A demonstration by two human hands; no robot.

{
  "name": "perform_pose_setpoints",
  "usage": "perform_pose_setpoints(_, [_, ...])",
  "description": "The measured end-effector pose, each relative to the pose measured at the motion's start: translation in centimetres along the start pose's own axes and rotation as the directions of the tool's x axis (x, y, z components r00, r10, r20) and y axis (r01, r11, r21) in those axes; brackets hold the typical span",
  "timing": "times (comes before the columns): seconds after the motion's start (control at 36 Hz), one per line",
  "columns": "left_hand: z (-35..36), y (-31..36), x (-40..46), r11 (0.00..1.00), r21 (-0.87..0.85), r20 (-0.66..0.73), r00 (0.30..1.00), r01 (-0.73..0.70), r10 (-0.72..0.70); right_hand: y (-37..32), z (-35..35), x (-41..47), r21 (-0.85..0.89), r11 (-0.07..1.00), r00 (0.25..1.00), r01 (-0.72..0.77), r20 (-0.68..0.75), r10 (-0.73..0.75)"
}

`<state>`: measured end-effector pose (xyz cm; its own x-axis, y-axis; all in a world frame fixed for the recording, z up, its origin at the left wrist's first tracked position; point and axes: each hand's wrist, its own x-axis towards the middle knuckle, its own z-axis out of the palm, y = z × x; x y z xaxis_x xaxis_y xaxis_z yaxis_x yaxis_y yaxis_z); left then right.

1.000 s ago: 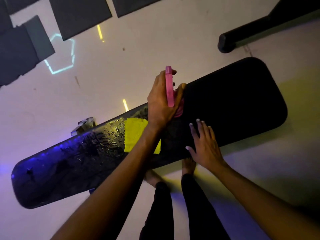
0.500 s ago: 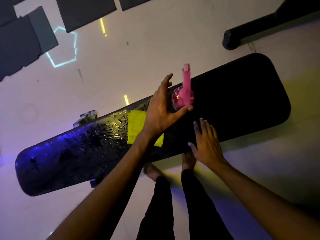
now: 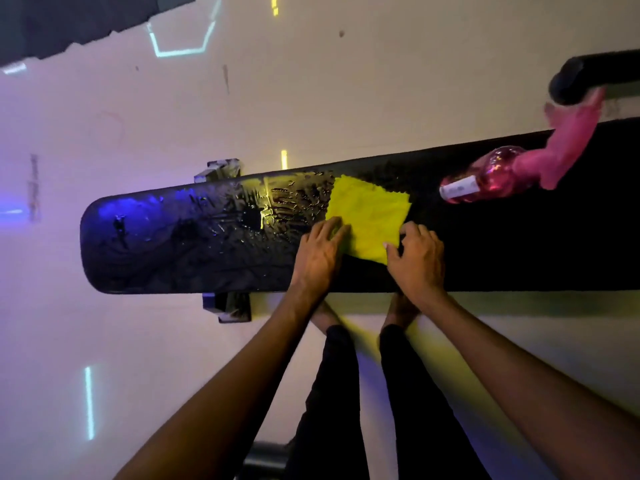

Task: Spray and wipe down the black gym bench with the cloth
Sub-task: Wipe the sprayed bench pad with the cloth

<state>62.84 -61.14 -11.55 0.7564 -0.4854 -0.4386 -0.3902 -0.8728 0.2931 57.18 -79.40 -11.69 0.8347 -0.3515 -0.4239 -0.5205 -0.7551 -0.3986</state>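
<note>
Moved: pink spray bottle (image 3: 498, 178) was let go, now lying toward the bench's (image 3: 519, 254) right end | hands: left hand (image 3: 317, 256) and right hand (image 3: 417, 259) curled on yellow cloth (image 3: 369, 216), mid-bench, near edge | tip: cloth should be pressed flat, then dragged over the wet left end.

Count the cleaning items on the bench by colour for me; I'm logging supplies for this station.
Yellow: 1, the cloth, lying flat on the bench with the left hand and right hand at its near edge.
Pink: 1, the spray bottle, lying on its side to the right.
Total: 2
</note>
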Motion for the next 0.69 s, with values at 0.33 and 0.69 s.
perform_pose_setpoints(0.33, [-5.9, -5.2, -2.4, 0.732, -0.681, -0.215, 0.955, 0.003, -0.205, -10.1, -0.7, -1.5, 0.161, 0.931, 0.942, 0.327, -0.128, -0.309])
perform_pose_setpoints(0.69, [-9.8, -16.1, -10.2, 0.741, -0.671, -0.432, 0.808, 0.01, -0.402, -22.5, -0.6, -1.4, 0.25, 0.839, 0.829, 0.483, 0.179, -0.53])
